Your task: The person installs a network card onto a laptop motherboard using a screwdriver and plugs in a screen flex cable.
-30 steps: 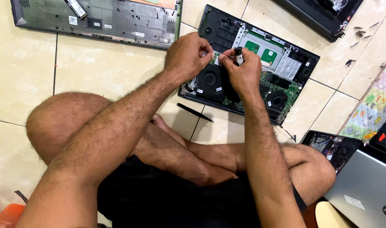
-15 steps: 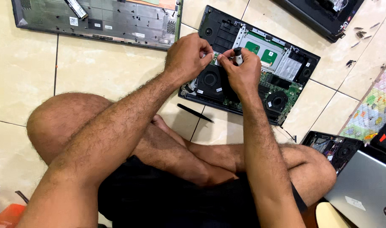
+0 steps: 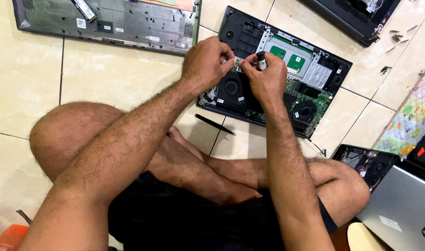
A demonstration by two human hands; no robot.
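Opened laptop chassis (image 3: 310, 88), dark, circuit board and two fans exposed, lies on the tiled floor (image 3: 105, 79) ahead of the crossed legs, long axis slanting from upper left to lower right. Left hand (image 3: 205, 62) pinches a small part at the chassis's upper middle. Right hand (image 3: 268, 76), touching it, grips a dark screwdriver handle (image 3: 261, 59); both hands are equally near.
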